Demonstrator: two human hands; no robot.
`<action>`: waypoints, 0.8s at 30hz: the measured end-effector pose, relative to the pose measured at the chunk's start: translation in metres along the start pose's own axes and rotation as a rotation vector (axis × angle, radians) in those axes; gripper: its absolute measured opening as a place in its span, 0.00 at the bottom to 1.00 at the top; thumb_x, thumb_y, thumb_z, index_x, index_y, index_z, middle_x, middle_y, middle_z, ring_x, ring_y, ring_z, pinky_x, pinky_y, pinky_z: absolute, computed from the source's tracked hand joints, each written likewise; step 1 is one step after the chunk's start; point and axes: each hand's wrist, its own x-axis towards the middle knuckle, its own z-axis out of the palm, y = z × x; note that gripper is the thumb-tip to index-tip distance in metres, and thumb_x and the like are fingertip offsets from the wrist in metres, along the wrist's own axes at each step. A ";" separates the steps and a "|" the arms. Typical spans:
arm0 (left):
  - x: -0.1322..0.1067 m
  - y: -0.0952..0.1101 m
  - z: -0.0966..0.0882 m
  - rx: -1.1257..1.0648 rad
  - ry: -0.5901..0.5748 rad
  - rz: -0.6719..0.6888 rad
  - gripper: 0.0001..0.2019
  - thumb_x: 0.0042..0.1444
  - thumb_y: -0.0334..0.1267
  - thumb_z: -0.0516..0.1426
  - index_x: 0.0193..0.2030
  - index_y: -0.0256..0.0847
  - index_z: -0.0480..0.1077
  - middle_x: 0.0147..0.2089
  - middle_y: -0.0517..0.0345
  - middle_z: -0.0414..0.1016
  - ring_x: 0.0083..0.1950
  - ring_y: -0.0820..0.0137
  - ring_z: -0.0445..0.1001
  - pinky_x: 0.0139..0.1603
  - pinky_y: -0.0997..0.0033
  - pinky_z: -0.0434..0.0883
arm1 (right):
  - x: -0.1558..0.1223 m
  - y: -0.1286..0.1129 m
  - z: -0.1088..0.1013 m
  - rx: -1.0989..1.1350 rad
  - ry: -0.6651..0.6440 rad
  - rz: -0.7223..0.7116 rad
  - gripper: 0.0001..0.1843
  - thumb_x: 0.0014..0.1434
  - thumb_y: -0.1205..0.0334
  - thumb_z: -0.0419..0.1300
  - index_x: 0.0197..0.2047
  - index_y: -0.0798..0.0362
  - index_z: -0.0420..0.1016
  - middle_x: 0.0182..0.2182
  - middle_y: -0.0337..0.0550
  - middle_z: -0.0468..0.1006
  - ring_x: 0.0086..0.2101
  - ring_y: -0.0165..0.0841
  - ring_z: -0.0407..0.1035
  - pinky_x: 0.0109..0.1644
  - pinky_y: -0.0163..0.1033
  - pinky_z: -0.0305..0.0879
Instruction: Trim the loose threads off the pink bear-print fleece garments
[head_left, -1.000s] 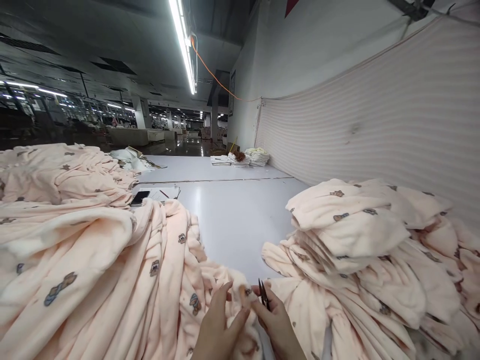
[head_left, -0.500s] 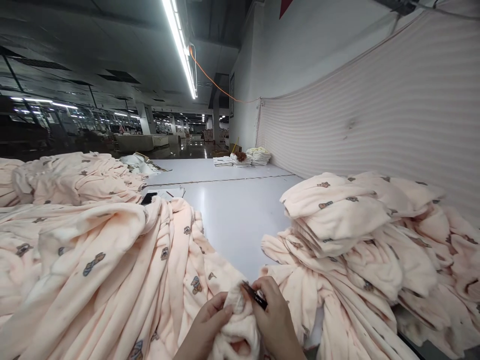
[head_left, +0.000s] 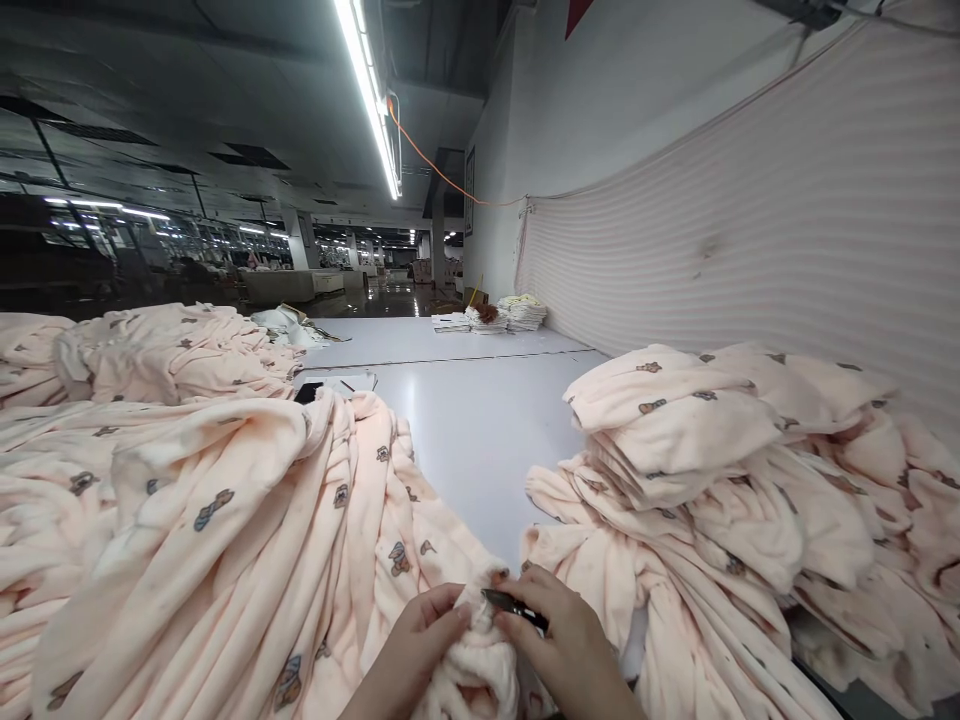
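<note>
At the bottom middle, my left hand [head_left: 420, 645] pinches the edge of a pale pink plush garment [head_left: 476, 665] with small bear prints. A gathered opening in the cloth shows just below the fingers. My right hand [head_left: 570, 635] is closed around small black thread snips [head_left: 517, 608]. Their pointed tip faces left and lies against the cloth, close to my left fingertips. Whether the blades are apart is too small to make out. The garment runs up and left into a large heap of the same fabric [head_left: 225, 530].
On the right lies a pile of folded pink plush pieces [head_left: 690, 430]. Further back on the white table [head_left: 480, 420] are stacks of white cloth [head_left: 521, 313] and a white bundle [head_left: 289, 325]. A striped sheet [head_left: 735, 230] hangs along the right wall.
My right hand has shifted slightly right, and the snips now lie flatter with the tip toward my left fingers. My left hand keeps its pinch. The whole view has shifted a little.
</note>
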 end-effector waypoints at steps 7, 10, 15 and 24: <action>-0.005 0.004 0.000 0.136 0.013 -0.001 0.16 0.50 0.44 0.63 0.43 0.36 0.76 0.35 0.54 0.78 0.39 0.66 0.72 0.41 0.72 0.67 | -0.005 0.003 -0.001 -0.079 0.015 0.008 0.13 0.56 0.64 0.58 0.43 0.45 0.79 0.37 0.41 0.79 0.39 0.39 0.73 0.44 0.39 0.65; -0.006 0.005 -0.001 0.211 -0.024 -0.008 0.17 0.49 0.46 0.62 0.42 0.36 0.76 0.33 0.55 0.78 0.37 0.68 0.71 0.37 0.74 0.66 | -0.007 0.005 0.000 0.049 0.048 0.047 0.11 0.57 0.62 0.58 0.42 0.45 0.79 0.36 0.40 0.79 0.39 0.37 0.73 0.44 0.37 0.66; -0.009 0.012 0.006 0.271 -0.026 0.027 0.16 0.52 0.45 0.59 0.43 0.36 0.75 0.35 0.54 0.78 0.38 0.66 0.72 0.38 0.72 0.67 | -0.011 0.005 0.019 0.186 0.121 -0.024 0.22 0.50 0.64 0.63 0.50 0.49 0.71 0.45 0.43 0.77 0.46 0.38 0.72 0.50 0.37 0.66; -0.029 -0.022 0.001 1.094 0.446 0.631 0.12 0.52 0.29 0.50 0.42 0.43 0.66 0.38 0.58 0.66 0.39 0.66 0.69 0.41 0.66 0.66 | -0.019 0.033 0.041 0.038 0.190 -0.078 0.20 0.48 0.73 0.54 0.45 0.51 0.71 0.31 0.39 0.78 0.31 0.35 0.73 0.34 0.33 0.67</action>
